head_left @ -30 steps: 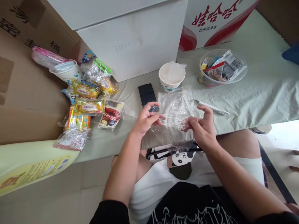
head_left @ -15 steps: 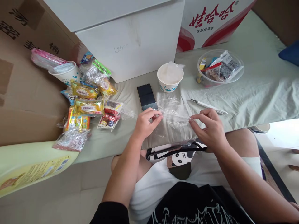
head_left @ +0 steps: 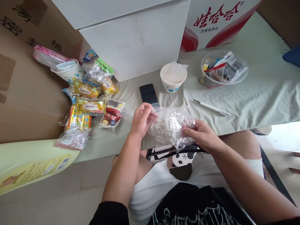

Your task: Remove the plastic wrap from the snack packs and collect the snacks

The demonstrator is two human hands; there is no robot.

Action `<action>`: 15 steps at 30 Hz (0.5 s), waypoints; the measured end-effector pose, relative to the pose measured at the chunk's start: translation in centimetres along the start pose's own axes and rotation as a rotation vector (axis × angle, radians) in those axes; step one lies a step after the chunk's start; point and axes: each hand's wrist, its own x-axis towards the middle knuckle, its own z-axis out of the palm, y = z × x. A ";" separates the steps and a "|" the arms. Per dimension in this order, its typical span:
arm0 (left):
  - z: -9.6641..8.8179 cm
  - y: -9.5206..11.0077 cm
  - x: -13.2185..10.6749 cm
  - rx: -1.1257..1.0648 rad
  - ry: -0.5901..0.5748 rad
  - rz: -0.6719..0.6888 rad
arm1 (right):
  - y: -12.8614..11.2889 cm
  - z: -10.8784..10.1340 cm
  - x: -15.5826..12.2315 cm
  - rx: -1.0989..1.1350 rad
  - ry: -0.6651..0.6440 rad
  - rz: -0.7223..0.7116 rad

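A crinkled clear plastic bag stretches between my two hands, above the cloth's front edge. My left hand is closed on its left end, some fingers showing through the film. On the right side, my right hand grips the bag between thumb and fingers. Just beyond my left hand lies a dark phone, its lower end partly covered. A paper bowl with translucent plastic in it stands behind the bag. To the right is a white pen-like tool with a dark tip.
Wrapped snacks are heaped at the left beside a paper cup. A clear round tub holds several packets at the right. White boxes stand along the back. A panda-patterned item sits on my lap.
The bag is now opened out wider and bulkier. My left hand has turned upward and moved slightly left; my right hand has shifted lower and holds the bag's side. The view has shifted slightly.
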 end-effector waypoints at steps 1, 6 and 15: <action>-0.1 0.2 0.1 -0.066 0.006 -0.031 | 0.3 0.0 0.1 -0.009 0.024 -0.004; -0.1 0.3 0.2 -0.056 -0.230 -0.280 | 1.1 -0.1 0.6 0.034 0.159 -0.076; 0.5 -0.4 -0.1 0.041 -0.304 -0.245 | 1.0 -0.1 0.3 0.141 0.232 -0.105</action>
